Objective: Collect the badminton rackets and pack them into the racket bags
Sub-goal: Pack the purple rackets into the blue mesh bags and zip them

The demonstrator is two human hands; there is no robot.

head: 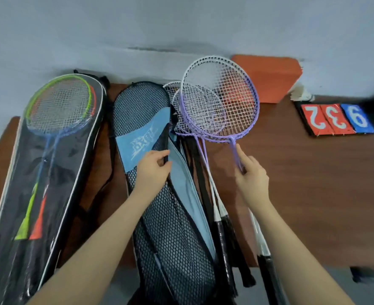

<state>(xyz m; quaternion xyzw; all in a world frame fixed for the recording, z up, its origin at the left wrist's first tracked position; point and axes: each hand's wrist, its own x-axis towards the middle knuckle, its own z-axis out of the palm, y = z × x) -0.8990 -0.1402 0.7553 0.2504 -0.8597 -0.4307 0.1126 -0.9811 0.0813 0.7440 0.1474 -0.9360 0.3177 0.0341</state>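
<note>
A dark reddish-brown wooden counter stands against a pale blue-grey wall, and a strip of grey floor shows along its near edge. At the left of the counter lies a black racket bag with a clear front, and through the clear panel two rackets show, one with a green frame and one with orange trim, handles toward the viewer. Beside it in the middle lies a black mesh racket bag with a light blue band, its right edge opened so that the blue lining shows. The left hand pinches that opened edge, its grip narrow and closed on the bag's rim just below the blue band. To the right of the mesh bag several purple-and-white rackets lie in a loose overlapping heap, their black handles reaching past the counter's near edge. The right hand holds one purple racket by its thin shaft just below the head, fingers curled round it; the head is over the heap and partly over an orange cushion-like block set against the wall. Farther right on the counter sits a flip scoreboard with red and blue number cards, and something white, too blurred to identify, lies just behind it.
</note>
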